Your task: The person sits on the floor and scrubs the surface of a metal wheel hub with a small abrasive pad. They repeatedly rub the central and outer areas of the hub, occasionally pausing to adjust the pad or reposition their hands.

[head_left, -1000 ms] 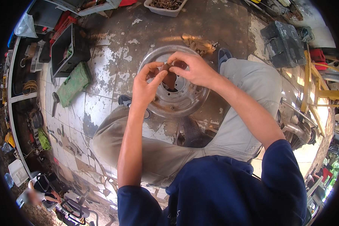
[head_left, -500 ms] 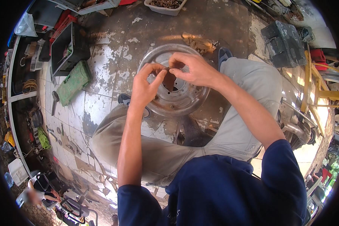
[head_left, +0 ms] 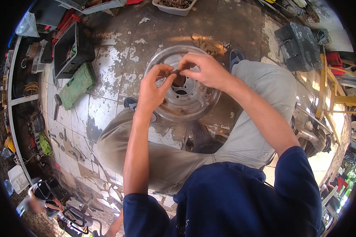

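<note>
A small reddish-brown sheet [head_left: 179,81], perhaps sandpaper, hangs between my fingertips over the middle of a bare metal wheel rim [head_left: 194,112]. My left hand [head_left: 155,85] pinches its upper edge from the left, thumb against fingers. From the right, my right hand [head_left: 203,70] grips the same edge with thumb and bent forefinger. Both sets of fingertips almost meet, partly hiding the sheet. The rim lies between my legs, its worn face and bolt holes showing below the hands. Beneath its near edge is a dark, rounded object [head_left: 203,138].
A crumpled tan cloth [head_left: 209,44] lies beyond the rim. To the left are a black crate [head_left: 73,49], a green case [head_left: 78,86] and a hammer [head_left: 57,106]. A grey tub [head_left: 174,8] of metal parts stands far ahead; a black box [head_left: 298,46] sits right.
The brown sheet hangs less far below my fingers than before, and my fingertips have shifted slightly around it. Another person's arm has come into view at the lower left.
</note>
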Tool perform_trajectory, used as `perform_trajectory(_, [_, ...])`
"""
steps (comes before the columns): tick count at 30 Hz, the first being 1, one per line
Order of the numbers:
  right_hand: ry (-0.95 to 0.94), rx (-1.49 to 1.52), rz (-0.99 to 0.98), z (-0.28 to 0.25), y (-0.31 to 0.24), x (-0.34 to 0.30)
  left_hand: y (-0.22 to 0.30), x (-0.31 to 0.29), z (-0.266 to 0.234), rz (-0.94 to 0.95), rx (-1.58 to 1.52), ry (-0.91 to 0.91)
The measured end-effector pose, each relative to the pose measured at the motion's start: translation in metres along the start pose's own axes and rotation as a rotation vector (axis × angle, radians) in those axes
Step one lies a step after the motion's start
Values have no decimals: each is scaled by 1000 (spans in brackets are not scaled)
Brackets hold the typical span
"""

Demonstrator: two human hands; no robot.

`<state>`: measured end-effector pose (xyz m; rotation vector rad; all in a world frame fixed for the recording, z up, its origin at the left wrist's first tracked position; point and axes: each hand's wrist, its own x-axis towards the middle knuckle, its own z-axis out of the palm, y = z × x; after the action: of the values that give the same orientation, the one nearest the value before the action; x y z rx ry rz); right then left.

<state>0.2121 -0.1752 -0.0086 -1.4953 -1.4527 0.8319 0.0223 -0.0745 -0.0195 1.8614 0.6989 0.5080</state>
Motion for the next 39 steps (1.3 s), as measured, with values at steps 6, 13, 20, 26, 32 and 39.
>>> perform_trajectory(6, [4, -21, 9, 0, 1, 0, 4, 0, -1, 10, 73, 32])
perform_trajectory(13, [-8, -120, -54, -1, 5, -1, 8, -1, -1, -1, 130, 37])
perform_trajectory(20, [-38, -6, 12, 0, -3, 0, 3, 0, -3, -62, 52, 14])
perform_trajectory(26, [-48, 176, 63, 0, 2, 2, 2, -1, -4, -130, -154, -2])
perform_trajectory(32, [-13, 279, 133, 2, 2, 1, 5, -1, -6, -195, -383, -35])
perform_trajectory(39, [-66, 186, 191, -4, -11, 2, 6, -4, -10, -195, -151, -49])
